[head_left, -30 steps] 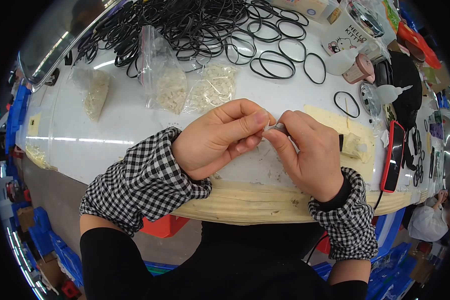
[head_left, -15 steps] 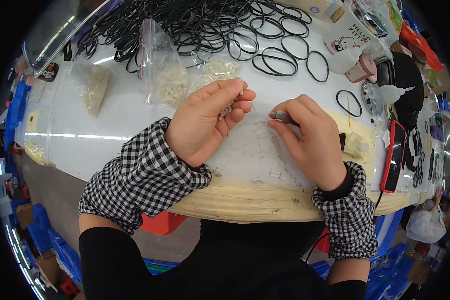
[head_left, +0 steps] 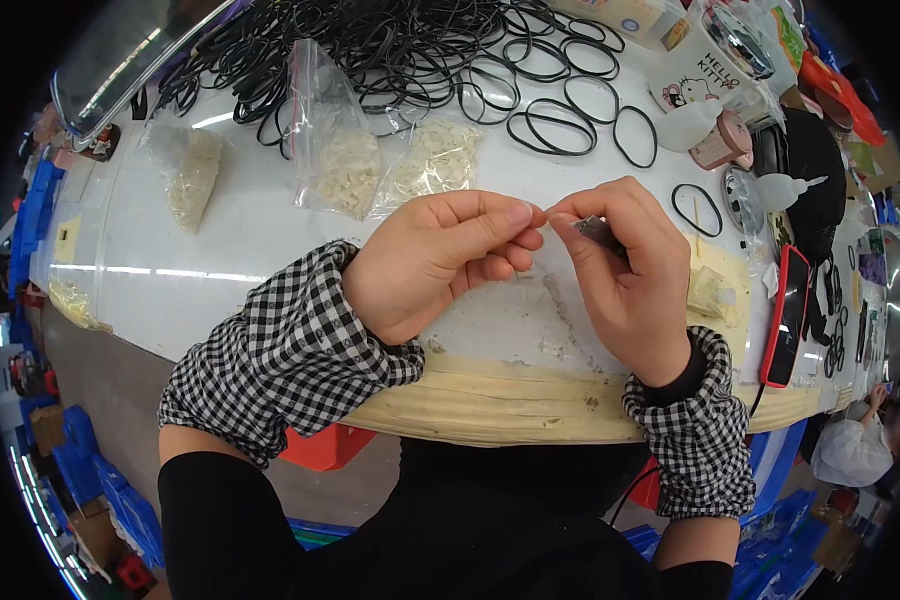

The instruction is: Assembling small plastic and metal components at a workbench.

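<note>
At the middle of the table, the fingertips of my left hand and my right hand nearly meet. The left thumb and forefinger are pinched at a tiny pale piece, mostly covered by the fingers. Its other fingers curl inward, hiding what lies in the palm. A small grey metal tool is held in my right hand, under the bent fingers; its kind does not show. Just beyond my left hand lie clear bags of small cream-coloured pieces: a zip bag, an open-looking bag and, farther left, another bag.
Black rubber loops lie heaped along the far side, with several single loops nearer. To the right are a white cup, a pink-lidded jar, a squeeze bottle and a red-cased phone. Yellow tape covers the near edge.
My left hand has turned and moved right and slightly nearer, closing the gap to my right hand. White pieces seen in its fingers before are now mostly hidden. My right fingers have drawn in.
</note>
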Available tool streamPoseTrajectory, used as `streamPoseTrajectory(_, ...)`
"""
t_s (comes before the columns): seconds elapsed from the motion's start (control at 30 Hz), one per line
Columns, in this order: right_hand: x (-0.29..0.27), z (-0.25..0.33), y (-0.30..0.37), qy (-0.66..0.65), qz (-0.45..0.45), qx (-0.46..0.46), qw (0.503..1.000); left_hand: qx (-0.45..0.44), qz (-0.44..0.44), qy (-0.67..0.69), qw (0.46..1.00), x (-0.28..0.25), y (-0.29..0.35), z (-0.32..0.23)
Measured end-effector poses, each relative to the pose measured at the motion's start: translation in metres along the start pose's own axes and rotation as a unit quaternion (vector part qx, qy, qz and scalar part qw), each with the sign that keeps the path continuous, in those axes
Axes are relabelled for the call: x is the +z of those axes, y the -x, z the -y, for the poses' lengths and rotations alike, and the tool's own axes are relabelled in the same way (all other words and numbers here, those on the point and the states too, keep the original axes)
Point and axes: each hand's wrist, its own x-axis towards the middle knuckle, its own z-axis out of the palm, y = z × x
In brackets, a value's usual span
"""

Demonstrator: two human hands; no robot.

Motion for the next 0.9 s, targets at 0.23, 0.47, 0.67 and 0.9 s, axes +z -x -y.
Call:
streamPoseTrajectory(0.23, 0.002, 0.002, 0.003, -0.053, -0.016, -0.002, 0.998, -0.045, 0.069, 0.053, 0.995, 0.0, 0.0, 0.002)
streamPoseTrajectory(0.47, 0.006, -0.001, 0.004, -0.062, -0.021, 0.004, 0.998, -0.013, 0.055, 0.039, 0.998, 0.005, 0.0, 0.0)
streamPoseTrajectory(0.67, -0.001, 0.001, 0.003, 0.077, 0.045, 0.005, 0.996, 0.032, 0.092, 0.054, 0.994, -0.004, -0.002, 0.006)
streamPoseTrajectory(0.9, -0.004, 0.002, 0.005, 0.105, 0.082, 0.024, 0.991, 0.047, 0.107, -0.011, 0.993, -0.002, -0.003, 0.005)
